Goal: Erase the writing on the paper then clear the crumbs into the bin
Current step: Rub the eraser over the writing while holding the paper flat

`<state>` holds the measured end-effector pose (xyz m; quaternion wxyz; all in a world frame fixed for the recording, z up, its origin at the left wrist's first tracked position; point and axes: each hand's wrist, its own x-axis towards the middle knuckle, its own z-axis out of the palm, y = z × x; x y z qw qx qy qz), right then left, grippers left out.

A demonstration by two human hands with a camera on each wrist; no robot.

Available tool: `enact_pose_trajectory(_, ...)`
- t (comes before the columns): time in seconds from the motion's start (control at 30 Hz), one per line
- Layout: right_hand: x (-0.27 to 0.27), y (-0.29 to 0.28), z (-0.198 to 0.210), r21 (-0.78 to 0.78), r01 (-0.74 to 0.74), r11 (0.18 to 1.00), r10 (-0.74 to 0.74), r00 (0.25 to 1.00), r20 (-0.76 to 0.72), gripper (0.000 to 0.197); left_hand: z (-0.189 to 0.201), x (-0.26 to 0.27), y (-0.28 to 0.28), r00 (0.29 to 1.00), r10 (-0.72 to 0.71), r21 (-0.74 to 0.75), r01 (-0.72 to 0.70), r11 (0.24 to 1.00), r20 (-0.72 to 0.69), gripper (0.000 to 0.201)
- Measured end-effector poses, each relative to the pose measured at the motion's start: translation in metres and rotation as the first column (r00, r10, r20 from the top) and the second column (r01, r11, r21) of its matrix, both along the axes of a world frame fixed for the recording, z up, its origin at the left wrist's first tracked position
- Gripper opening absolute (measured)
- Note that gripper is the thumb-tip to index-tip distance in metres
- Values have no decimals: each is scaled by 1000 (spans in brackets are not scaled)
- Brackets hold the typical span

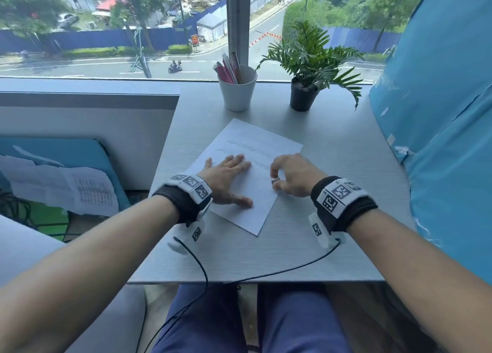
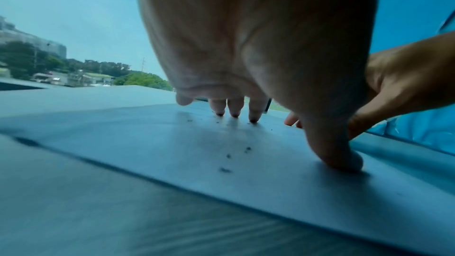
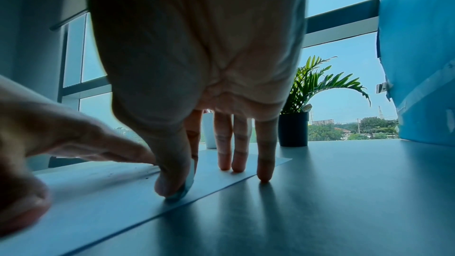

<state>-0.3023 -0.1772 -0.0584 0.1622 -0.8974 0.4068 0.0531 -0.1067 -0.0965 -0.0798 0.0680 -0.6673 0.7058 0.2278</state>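
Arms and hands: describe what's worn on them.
Both forearms are bare, without sleeves. Each wrist carries a black fabric band, the left band and right band, topped with white blocks printed with black square markers. A white camera unit hangs under each wrist, trailing a thin black cable.

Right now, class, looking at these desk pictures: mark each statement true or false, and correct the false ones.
1. The left hand lies flat on the white sheet of paper. True.
2. The right hand pinches a small white eraser. True.
3. The white cup of pens stands on the paper. False: it stands on the grey table beyond it.
4. All the writing is gone. False: faint lines remain.
5. Dark eraser crumbs lie on the paper. True.
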Motion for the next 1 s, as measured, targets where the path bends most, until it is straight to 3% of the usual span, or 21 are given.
enact_pose_trajectory(0.1, -4, 4, -3, -14, 3, 1000, -4, 1000, -30, 9, -1, -6, -6, 993, -36, -41, 32, 999, -108, 118)
enact_pose_trajectory(0.2, -1, 8, -2, -90, 7, 996, -12, 998, -59, 7, -4, -12, -11, 995, -49, 55, 54, 997, -82, 117)
enact_pose_trajectory(0.37, 7, -4, -2, -64, 230, 971, -221, 968, 121, 6, -2, -16, -15, 999, -18, 130, 22, 991, -30, 119)
enact_pose_trajectory(0.5, 10, 22, -8, 15, 117, 993, -118, 980, 163, 8, -2, -17, -16, 1000, -20, 144, 20, 989, 0, 121)
enact_pose_trajectory(0.63, 4, 0, -7, 26, 287, 958, -283, 921, 266, 11, 0, -22, -20, 999, -15, 167, 9, 986, 35, 120)
enact_pose_trajectory(0.77, 7, 7, -9, 46, 188, 981, -194, 955, 224, 6, 4, -25, -21, 998, -9, 190, -3, 982, 63, 121)
enact_pose_trajectory(0.9, 2, -5, -11, 43, 333, 942, -331, 897, 293, 12, 4, -26, -21, 997, -7, 195, -7, 981, 72, 120)
enact_pose_trajectory(1.0, 9, 11, -15, 47, 207, 977, -212, 938, 275, 13, 4, -25, -21, 998, -2, 197, -12, 980, 69, 122)
